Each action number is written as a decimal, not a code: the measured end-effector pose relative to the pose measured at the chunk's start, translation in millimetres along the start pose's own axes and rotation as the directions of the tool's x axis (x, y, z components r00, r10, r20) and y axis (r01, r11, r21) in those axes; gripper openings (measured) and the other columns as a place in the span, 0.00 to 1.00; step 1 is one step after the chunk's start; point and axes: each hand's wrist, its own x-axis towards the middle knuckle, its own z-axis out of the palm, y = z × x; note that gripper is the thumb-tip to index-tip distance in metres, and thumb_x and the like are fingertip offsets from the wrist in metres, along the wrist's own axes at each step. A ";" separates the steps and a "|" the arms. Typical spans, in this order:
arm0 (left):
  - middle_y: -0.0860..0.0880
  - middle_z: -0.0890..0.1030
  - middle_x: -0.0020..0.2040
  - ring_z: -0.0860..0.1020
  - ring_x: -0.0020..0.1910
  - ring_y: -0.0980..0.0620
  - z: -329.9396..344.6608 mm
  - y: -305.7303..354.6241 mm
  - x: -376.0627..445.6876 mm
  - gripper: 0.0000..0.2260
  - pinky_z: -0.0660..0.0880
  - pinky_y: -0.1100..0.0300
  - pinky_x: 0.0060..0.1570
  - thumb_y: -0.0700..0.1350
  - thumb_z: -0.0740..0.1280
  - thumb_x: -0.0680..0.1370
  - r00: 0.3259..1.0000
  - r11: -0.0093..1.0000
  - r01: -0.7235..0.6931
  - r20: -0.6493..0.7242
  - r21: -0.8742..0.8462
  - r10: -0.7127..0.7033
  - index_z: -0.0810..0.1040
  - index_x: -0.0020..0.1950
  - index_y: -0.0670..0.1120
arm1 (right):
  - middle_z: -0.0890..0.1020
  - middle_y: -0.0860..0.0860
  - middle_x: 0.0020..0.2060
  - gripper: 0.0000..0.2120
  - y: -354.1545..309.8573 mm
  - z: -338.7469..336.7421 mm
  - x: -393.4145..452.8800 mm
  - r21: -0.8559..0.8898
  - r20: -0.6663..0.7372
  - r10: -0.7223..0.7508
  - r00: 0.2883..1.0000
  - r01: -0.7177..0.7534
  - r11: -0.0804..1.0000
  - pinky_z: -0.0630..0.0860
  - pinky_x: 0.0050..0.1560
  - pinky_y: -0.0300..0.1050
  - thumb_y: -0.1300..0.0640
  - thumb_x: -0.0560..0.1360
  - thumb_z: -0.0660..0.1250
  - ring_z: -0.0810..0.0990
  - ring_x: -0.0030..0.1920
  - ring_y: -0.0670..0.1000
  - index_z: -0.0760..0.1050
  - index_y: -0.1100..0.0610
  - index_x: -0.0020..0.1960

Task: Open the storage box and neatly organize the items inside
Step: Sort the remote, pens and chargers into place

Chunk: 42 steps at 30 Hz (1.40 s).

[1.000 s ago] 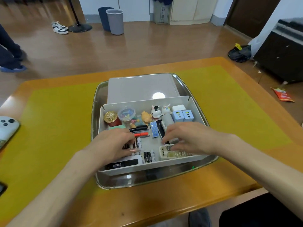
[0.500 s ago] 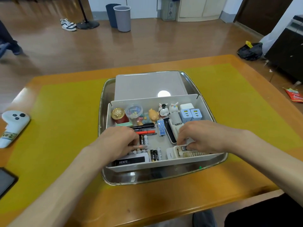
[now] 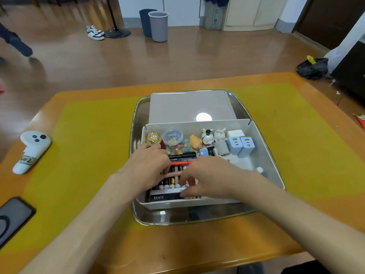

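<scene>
- The storage box [image 3: 264, 147] is shown open as a pulled-out drawer inside a metal tray [image 3: 138, 115] on the yellow mat [image 3: 88, 145]; its contents lie within it
- The left hand [image 3: 148, 169] is laid over the row of batteries [image 3: 169, 183], fingers curled down onto them; whether any single cell is pinched cannot be told
- The right hand [image 3: 209, 178] is set just beside it, fingers bent toward the batteries and the box marked BENTE [image 3: 164, 197]; a grip cannot be confirmed
- The step is judged to be the aligning of the batteries; they are best nudged side by side against the BENTE box, with the pens [image 3: 182, 156] left undisturbed
- Light, flat pressure is advised, since round cells are likely to roll
- The back row, with gold ornament [image 3: 153, 137], clear jar [image 3: 172, 136], figurines [image 3: 207, 138] and blue chargers [image 3: 241, 145], appears already ordered
- The near right part of the drawer is hidden by the right hand and forearm
- The fingertips of both hands are largely concealed
- A white controller [image 3: 31, 149] lies on the mat, well apart
</scene>
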 end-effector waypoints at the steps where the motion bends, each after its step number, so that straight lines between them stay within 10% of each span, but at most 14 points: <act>1: 0.57 0.75 0.44 0.72 0.51 0.52 0.1 -1.3 -0.3 0.03 0.60 0.56 0.46 0.52 0.72 0.76 1.000 1.000 0.001 0.000 0.008 -0.001 0.81 0.45 0.55 | 0.83 0.43 0.44 0.15 -4.6 6.7 7.7 -0.039 0.003 -0.009 1.000 0.009 0.999 0.75 0.40 0.46 0.38 0.75 0.69 0.77 0.44 0.48 0.82 0.47 0.54; 12: 0.56 0.77 0.39 0.78 0.47 0.51 0.5 -8.5 -2.3 0.09 0.68 0.56 0.52 0.49 0.72 0.74 1.000 0.999 0.004 0.030 -0.038 -0.003 0.72 0.40 0.57 | 0.76 0.43 0.38 0.11 -4.0 7.1 22.2 -0.055 0.025 0.047 0.999 -0.045 0.997 0.70 0.37 0.46 0.43 0.69 0.75 0.74 0.41 0.50 0.79 0.47 0.46; 16: 0.58 0.79 0.41 0.78 0.45 0.53 0.4 -7.8 -3.5 0.04 0.71 0.56 0.56 0.50 0.72 0.76 0.999 0.994 -0.024 0.042 -0.109 0.029 0.79 0.44 0.56 | 0.80 0.41 0.33 0.15 30.0 -17.2 -13.2 0.173 -0.066 0.279 0.958 -0.264 0.949 0.73 0.35 0.45 0.39 0.64 0.80 0.76 0.35 0.42 0.77 0.45 0.39; 23: 0.60 0.78 0.37 0.74 0.37 0.58 -5.5 1.1 -1.3 0.05 0.66 0.63 0.35 0.54 0.72 0.76 0.978 0.988 -0.045 0.193 -0.150 0.073 0.80 0.42 0.56 | 0.82 0.43 0.33 0.17 57.9 -13.3 -36.6 0.231 -0.197 0.530 0.825 -0.486 0.843 0.74 0.36 0.44 0.38 0.64 0.80 0.79 0.37 0.43 0.79 0.50 0.37; 34: 0.56 0.79 0.38 0.77 0.39 0.52 -5.7 4.3 -16.3 0.05 0.68 0.60 0.31 0.44 0.68 0.71 0.972 0.981 0.010 0.231 -0.195 0.036 0.81 0.43 0.52 | 0.84 0.42 0.37 0.16 46.1 11.0 -29.4 0.232 -0.188 0.574 0.797 -0.531 0.815 0.71 0.35 0.42 0.37 0.66 0.78 0.82 0.42 0.46 0.81 0.47 0.42; 42: 0.57 0.77 0.42 0.75 0.42 0.55 -23.4 -10.3 -20.0 0.07 0.74 0.58 0.40 0.42 0.68 0.72 0.995 0.943 0.006 0.097 -0.333 0.028 0.81 0.45 0.53 | 0.79 0.44 0.44 0.12 33.8 13.4 -27.0 -0.113 -0.367 0.396 0.842 -0.463 0.879 0.64 0.34 0.45 0.39 0.76 0.67 0.79 0.48 0.52 0.82 0.45 0.50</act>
